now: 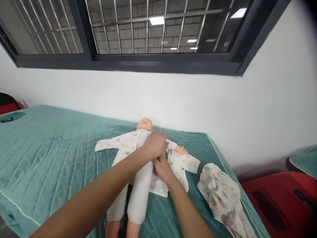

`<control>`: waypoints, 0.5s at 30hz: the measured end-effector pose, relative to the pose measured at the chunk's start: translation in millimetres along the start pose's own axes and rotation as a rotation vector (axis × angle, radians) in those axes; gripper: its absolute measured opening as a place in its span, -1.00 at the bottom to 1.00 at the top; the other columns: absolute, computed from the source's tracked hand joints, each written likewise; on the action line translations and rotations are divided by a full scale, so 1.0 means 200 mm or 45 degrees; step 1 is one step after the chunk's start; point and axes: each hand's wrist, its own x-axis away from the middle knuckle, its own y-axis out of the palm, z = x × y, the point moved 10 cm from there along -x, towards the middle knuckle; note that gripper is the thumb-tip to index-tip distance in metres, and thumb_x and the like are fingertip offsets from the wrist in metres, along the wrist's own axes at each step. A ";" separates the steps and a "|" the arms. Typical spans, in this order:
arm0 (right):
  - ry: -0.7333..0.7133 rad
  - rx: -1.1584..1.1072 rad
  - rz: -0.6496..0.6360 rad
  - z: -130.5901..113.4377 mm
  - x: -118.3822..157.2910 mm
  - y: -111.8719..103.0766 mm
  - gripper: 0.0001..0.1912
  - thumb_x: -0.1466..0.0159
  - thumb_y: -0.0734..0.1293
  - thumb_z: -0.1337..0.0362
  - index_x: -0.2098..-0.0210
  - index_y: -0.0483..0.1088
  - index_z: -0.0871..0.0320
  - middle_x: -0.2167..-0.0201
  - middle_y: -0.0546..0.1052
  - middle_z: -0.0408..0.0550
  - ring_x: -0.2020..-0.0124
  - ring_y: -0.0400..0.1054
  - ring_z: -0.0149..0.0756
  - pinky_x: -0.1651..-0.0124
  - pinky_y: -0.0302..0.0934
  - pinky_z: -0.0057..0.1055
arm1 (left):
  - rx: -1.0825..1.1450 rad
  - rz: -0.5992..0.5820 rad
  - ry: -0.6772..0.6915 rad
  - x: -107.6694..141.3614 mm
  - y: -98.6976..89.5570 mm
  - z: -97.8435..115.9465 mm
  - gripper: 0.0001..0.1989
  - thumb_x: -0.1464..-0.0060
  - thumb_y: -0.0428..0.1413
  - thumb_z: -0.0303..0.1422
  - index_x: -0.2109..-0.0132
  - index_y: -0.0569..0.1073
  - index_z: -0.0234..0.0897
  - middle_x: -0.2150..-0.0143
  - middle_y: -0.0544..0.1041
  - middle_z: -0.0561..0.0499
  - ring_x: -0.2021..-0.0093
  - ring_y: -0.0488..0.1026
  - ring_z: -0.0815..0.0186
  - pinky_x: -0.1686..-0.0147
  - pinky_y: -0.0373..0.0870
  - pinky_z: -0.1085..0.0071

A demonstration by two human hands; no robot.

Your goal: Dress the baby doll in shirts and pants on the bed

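Note:
A baby doll [145, 123] lies on its back on a green quilted cover, in white inner clothes. A patterned white baby jacket [178, 173] is spread beneath it. One jacket sleeve stretches out to the left; the doll's bare-handed arm [181, 150] lies above the other jacket sleeve [192, 163]. My left hand [156, 144] reaches across the doll's chest by that arm's shoulder, fingers curled; what they grasp is hidden. Just below it, my right hand [163, 169] is closed on the jacket's cloth at the doll's side. The two hands touch or nearly touch.
A bunched patterned white garment [219, 191] lies near the right edge of the green-covered bed [61, 142]. White wall [173, 99] and a barred window [153, 33] stand behind. Red plastic furniture [279, 198] is on the right.

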 end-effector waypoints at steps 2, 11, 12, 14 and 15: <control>-0.048 0.036 -0.030 0.01 0.00 0.01 -0.47 -0.35 0.20 0.09 -0.27 0.27 0.11 -0.24 0.38 0.06 -0.34 0.11 -0.04 -0.37 -0.04 -0.04 | -0.050 -0.159 0.152 -0.08 0.11 0.17 -0.69 -0.25 -0.05 -0.38 -0.08 0.40 -0.33 -0.13 0.48 -0.19 -0.11 0.41 0.14 -0.11 0.31 0.21; -0.189 0.234 -0.200 -0.14 0.06 0.02 -0.50 -0.33 0.21 0.22 -0.26 0.25 0.05 -0.25 0.36 0.06 -0.32 0.13 -0.05 -0.36 -0.02 -0.03 | -0.203 -0.417 0.309 -0.28 0.40 0.28 -0.70 -0.13 0.09 -0.44 -0.02 0.45 -0.31 -0.07 0.50 -0.23 -0.06 0.45 0.03 0.05 0.38 0.18; -0.165 0.238 -0.238 -0.17 0.07 0.01 -0.51 -0.32 0.24 0.20 -0.24 0.27 0.06 -0.22 0.38 0.06 -0.28 0.19 -0.05 -0.32 0.05 -0.05 | -0.207 -0.432 0.312 -0.29 0.40 0.26 -0.69 -0.10 0.11 -0.45 -0.02 0.45 -0.30 -0.04 0.53 -0.20 -0.02 0.47 0.04 0.09 0.39 0.20; -0.112 0.252 -0.317 -0.21 0.09 -0.05 -0.53 -0.30 0.28 0.14 -0.19 0.33 0.05 -0.18 0.43 0.03 -0.19 0.28 -0.06 -0.22 0.16 -0.10 | -0.202 -0.440 0.317 -0.30 0.37 0.21 -0.67 -0.07 0.11 -0.46 -0.01 0.42 -0.27 0.03 0.56 -0.15 0.06 0.50 0.08 0.16 0.40 0.26; -0.091 0.260 -0.336 -0.22 0.09 -0.09 -0.56 -0.30 0.29 0.12 -0.15 0.36 0.04 -0.15 0.45 0.00 -0.15 0.32 -0.08 -0.19 0.19 -0.12 | -0.197 -0.433 0.319 -0.31 0.35 0.19 -0.66 -0.06 0.10 -0.46 -0.02 0.41 -0.24 0.04 0.56 -0.13 0.09 0.51 0.10 0.19 0.40 0.28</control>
